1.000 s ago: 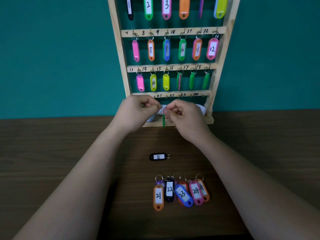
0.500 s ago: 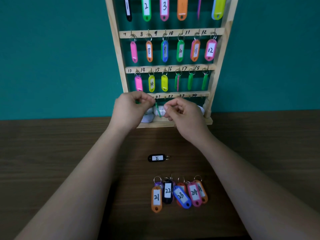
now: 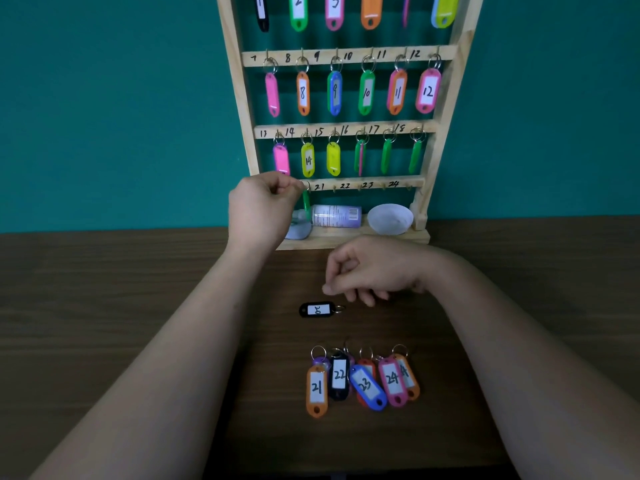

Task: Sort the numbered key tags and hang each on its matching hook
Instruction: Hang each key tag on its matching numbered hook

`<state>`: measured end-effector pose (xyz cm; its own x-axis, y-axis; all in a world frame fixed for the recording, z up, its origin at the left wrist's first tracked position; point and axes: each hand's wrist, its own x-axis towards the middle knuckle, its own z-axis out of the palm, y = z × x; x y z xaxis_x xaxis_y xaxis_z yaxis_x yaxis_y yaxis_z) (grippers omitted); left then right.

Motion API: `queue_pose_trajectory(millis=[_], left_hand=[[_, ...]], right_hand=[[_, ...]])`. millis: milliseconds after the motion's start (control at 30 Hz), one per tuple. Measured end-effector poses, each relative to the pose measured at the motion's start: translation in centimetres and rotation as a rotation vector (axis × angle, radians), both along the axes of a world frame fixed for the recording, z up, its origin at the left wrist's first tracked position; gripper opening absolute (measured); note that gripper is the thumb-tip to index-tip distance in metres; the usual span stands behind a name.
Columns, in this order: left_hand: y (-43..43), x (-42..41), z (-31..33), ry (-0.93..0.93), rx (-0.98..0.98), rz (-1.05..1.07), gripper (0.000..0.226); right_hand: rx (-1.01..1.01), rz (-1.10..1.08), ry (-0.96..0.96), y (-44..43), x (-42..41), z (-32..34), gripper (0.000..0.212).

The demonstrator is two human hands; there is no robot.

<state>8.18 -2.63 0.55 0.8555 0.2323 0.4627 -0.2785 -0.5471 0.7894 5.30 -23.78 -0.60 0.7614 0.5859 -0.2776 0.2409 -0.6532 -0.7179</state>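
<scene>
A wooden hook rack stands against the teal wall, its upper rows hung with coloured tags. My left hand is at the left end of the bottom row, fingertips pinched at the ring of a green key tag that hangs from a hook there. My right hand hovers empty, fingers loosely curled, just above and to the right of the black tag 20 lying on the table. Nearer me lie tags 21, 22, 23 and 24 in a cluster.
The hooks marked 21 to 24 hold nothing. On the rack's base shelf lie a small bottle and a white bowl. The dark wooden table stretches to both sides of my arms.
My right hand has let go of the green tag and dropped from the rack to just above tag 20. The green tag now hangs at the bottom row's left end.
</scene>
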Motion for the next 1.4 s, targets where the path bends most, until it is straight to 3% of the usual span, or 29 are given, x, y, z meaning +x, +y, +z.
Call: queue_pose_trajectory(millis=[200, 967, 1300, 1400], left_hand=[[-0.4, -0.3, 0.2, -0.012, 0.042, 0.027, 0.019], [-1.5, -0.9, 0.2, 0.045, 0.106, 0.089, 0.022], [-0.6, -1.2, -0.3, 0.059, 0.153, 0.098, 0.019], [-0.5, -1.7, -0.1, 0.058, 0.172, 0.012, 0.021]], right_hand=[[-0.084, 0.115, 0.089, -0.7, -0.1, 0.9, 0.032], [-0.092, 0.072, 0.012, -0.1, 0.0, 0.1, 0.02], [0.111, -0.027, -0.122, -0.1, 0.4, -0.2, 0.01], [0.191, -0.073, -0.161, -0.1, 0.6, -0.3, 0.005]])
